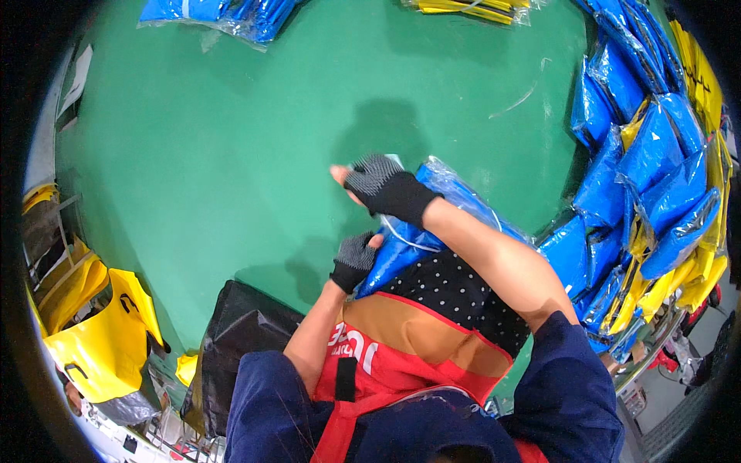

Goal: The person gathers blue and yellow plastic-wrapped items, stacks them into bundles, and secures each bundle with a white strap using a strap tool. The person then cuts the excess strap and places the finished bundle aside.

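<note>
A flat blue package [397, 251] in clear plastic, with a thin white strap [409, 241] across it, lies tilted against my front at the table's near edge. My left hand [356, 253], in a grey and black fingerless glove, is closed at the package's left edge, thumb on top. Above the package's upper left side is my right hand [374, 181], gloved the same way and slightly blurred. Its fingers are bunched together, bare fingertips to the left. What they hold, if anything, is hidden. A small pale piece shows just behind its knuckles.
The green table [255, 139] spreads ahead. Blue packages [656, 154] and yellow ones are heaped along the right. More blue packages [224, 15] and a yellow stack [471, 9] lie at the far edge. Yellow bags [108, 339] and a black bag [247, 332] are at the near left.
</note>
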`<action>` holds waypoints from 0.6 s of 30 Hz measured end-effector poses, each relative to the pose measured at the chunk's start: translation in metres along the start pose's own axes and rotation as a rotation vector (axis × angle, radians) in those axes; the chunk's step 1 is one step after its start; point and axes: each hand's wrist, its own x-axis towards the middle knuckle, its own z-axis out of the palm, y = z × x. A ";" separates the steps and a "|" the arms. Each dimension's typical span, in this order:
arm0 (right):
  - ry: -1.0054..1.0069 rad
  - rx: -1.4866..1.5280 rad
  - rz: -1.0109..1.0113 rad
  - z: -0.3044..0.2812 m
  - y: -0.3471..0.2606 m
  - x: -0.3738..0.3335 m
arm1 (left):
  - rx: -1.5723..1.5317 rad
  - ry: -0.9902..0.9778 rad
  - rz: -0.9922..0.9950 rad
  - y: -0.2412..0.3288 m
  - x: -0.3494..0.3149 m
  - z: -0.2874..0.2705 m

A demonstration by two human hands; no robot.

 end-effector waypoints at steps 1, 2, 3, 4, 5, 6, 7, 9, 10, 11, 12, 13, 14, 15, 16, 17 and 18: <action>-0.096 0.114 0.176 -0.003 0.004 0.023 | 0.017 -0.047 -0.036 -0.009 -0.009 0.000; -0.198 0.233 0.358 -0.012 0.002 0.039 | -0.011 -0.117 -0.127 -0.002 -0.016 -0.005; -0.208 0.661 0.681 -0.027 -0.016 0.042 | -0.007 -0.005 -0.093 -0.005 -0.020 -0.007; -0.155 0.549 0.518 -0.021 -0.023 0.036 | -0.003 0.105 -0.058 -0.008 -0.022 -0.010; -0.076 0.423 0.373 -0.019 -0.027 0.027 | -0.011 0.118 -0.145 0.006 -0.013 -0.018; -0.117 0.414 0.405 -0.020 -0.030 0.021 | -0.027 0.145 -0.251 0.019 -0.009 -0.023; -0.155 0.402 0.429 -0.022 -0.031 0.017 | -0.090 0.156 -0.178 0.007 -0.001 -0.018; -0.073 0.549 0.549 -0.027 -0.031 0.010 | -0.201 0.206 -0.043 0.015 0.007 -0.009; 0.004 0.633 0.564 -0.032 -0.034 0.007 | -0.277 0.232 -0.016 0.023 0.007 -0.004; -0.084 0.685 0.657 -0.036 -0.038 0.008 | -0.350 0.259 0.015 0.031 0.007 0.001; -0.171 0.736 0.750 -0.042 -0.042 0.010 | -0.426 0.285 0.055 0.040 0.011 0.005; -0.258 0.786 0.844 -0.048 -0.046 0.011 | -0.483 0.158 0.036 0.032 0.018 0.001; -0.167 0.665 0.744 -0.050 -0.050 0.009 | -0.539 0.030 0.013 0.030 0.021 -0.002; -0.078 0.545 0.643 -0.053 -0.057 0.007 | -0.604 -0.013 -0.003 0.032 0.018 -0.002; -0.155 0.328 0.626 -0.064 -0.060 0.004 | -0.609 -0.019 -0.057 0.033 0.018 -0.003; -0.232 0.111 0.601 -0.076 -0.067 0.003 | -0.613 -0.023 -0.115 0.032 0.018 -0.005; -0.128 0.085 0.604 -0.088 -0.078 -0.008 | -0.618 -0.019 -0.174 0.031 0.018 -0.006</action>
